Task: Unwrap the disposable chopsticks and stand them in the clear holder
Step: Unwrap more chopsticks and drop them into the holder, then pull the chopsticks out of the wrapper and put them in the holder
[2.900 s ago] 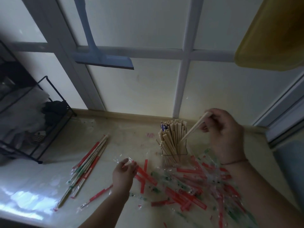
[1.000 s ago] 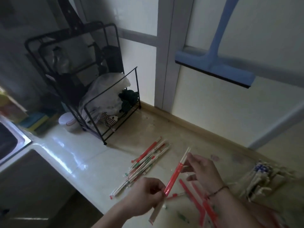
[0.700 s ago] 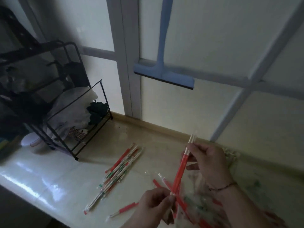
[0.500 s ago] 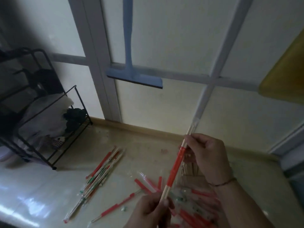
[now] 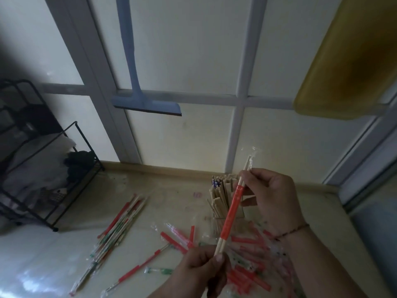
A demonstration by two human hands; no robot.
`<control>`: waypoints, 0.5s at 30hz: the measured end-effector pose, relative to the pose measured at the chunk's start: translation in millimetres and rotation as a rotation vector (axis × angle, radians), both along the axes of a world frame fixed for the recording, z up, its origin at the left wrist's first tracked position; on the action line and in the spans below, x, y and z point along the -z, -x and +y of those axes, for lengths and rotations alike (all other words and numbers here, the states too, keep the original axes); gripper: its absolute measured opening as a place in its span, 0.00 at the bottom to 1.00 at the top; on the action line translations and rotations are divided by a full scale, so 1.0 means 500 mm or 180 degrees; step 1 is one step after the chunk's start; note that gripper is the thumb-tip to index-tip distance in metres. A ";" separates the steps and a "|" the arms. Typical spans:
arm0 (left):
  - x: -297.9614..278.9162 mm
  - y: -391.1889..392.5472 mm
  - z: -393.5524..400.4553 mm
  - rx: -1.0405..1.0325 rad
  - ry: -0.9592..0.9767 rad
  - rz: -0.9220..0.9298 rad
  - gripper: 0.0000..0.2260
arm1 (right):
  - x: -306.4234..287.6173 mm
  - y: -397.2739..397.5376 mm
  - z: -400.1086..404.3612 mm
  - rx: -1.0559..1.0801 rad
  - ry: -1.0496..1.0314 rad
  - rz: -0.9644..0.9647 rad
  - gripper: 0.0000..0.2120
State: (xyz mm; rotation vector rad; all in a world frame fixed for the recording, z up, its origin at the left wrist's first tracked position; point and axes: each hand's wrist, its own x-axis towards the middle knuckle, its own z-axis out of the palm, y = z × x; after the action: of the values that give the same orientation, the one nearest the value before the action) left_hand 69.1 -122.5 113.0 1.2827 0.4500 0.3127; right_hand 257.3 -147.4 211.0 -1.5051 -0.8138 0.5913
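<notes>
Red-banded plastic sleeves the wrapped chopstick pair (image 5: 232,208) I hold on a steep slant, its low end pinched in my left hand (image 5: 204,268) and its high end pinched by my right hand (image 5: 271,197). Just behind it on the table (image 5: 171,190) stands the clear holder (image 5: 223,203), nearer my right hand, already packed with bare chopsticks.
</notes>
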 end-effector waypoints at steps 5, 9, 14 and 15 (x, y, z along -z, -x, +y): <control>-0.012 -0.009 -0.013 -0.0138 0.0097 0.0003 0.21 | 0.009 0.000 -0.011 -0.0050 0.0038 0.0007 0.08; -0.015 -0.011 -0.021 -0.0238 -0.0005 0.0058 0.21 | 0.021 0.011 -0.023 -0.0113 0.0036 0.0110 0.08; -0.019 -0.007 -0.030 -0.0334 -0.0014 0.0120 0.21 | 0.026 0.007 -0.036 -0.0124 0.0069 0.0231 0.08; -0.022 -0.007 -0.028 -0.0348 -0.0016 0.0137 0.20 | 0.023 0.002 -0.037 -0.0091 0.0073 0.0167 0.08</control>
State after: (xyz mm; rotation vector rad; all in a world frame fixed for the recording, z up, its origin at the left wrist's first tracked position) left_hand 72.4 -136.5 123.8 1.2741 0.5576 0.3787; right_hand 256.4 -165.8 199.5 -1.4947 -0.7915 0.6609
